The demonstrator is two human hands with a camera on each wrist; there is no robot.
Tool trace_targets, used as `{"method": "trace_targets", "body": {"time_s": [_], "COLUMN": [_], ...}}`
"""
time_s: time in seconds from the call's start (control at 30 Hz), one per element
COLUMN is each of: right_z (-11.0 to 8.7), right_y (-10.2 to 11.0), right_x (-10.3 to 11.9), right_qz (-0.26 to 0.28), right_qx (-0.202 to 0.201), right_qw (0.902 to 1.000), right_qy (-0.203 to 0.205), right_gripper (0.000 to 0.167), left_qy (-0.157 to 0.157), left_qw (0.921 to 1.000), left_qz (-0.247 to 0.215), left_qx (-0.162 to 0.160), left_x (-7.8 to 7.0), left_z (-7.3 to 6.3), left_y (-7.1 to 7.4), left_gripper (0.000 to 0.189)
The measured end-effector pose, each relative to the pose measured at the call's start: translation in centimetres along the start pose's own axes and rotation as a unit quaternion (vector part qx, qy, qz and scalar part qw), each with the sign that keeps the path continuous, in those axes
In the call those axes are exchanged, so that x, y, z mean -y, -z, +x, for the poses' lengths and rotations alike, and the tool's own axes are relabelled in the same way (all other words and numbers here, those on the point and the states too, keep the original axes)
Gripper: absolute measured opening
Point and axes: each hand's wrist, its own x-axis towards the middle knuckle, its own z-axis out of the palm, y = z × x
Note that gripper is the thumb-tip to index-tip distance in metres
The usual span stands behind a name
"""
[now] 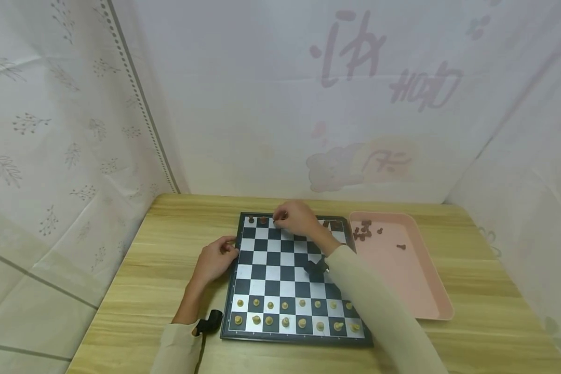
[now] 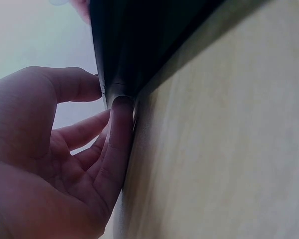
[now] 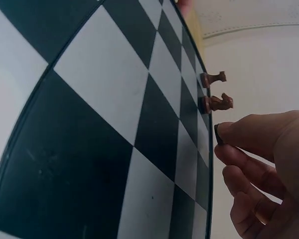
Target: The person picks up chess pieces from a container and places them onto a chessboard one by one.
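At the back edge of the chessboard point(image 1: 273, 258), my right hand point(image 1: 295, 218) pinches a small chess piece between thumb and fingers. Only the piece's dark base point(image 3: 218, 134) shows in the right wrist view; the rest is hidden in the fingers. Beside it on the back row stand a brown rook point(image 3: 214, 78) and a brown knight point(image 3: 220, 103). My left hand point(image 1: 216, 258) holds the board's left edge, its thumb and a finger against the dark frame point(image 2: 120, 74).
Two rows of cream pieces point(image 1: 285, 322) stand along the board's near side. More brown pieces point(image 1: 336, 225) are at the back right corner. A pink tray point(image 1: 392, 285) to the right contains several brown pieces point(image 1: 364, 228). All rests on a wooden table point(image 1: 486, 291).
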Motion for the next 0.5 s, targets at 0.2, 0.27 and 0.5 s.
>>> {"method": "trace_targets", "body": {"time_s": [0.2,0.27,0.5], "right_z": [0.21,0.22,0.17], "right_y": [-0.48,-0.56,-0.62], "right_x": [0.17,0.19,0.0], "right_qz": [-0.023,-0.031,-0.025], "right_qx": [-0.003,-0.002,-0.005], "right_qw": [0.9997,0.9995,0.9997], "right_qy": [0.002,0.0,-0.005], "right_gripper": [0.008,0.008,0.01], "left_qy": [0.002,0.001,0.001], "left_qw": [1.0,1.0,1.0], "left_qz": [-0.002,-0.001,-0.003], "left_qx": [-0.001,-0.001,-0.003], "left_x": [-0.03,-0.07,-0.25], "left_z": [-0.03,-0.01,-0.24], "left_y": [-0.08,-0.08,0.01], "left_gripper": [0.045,0.044,0.044]}}
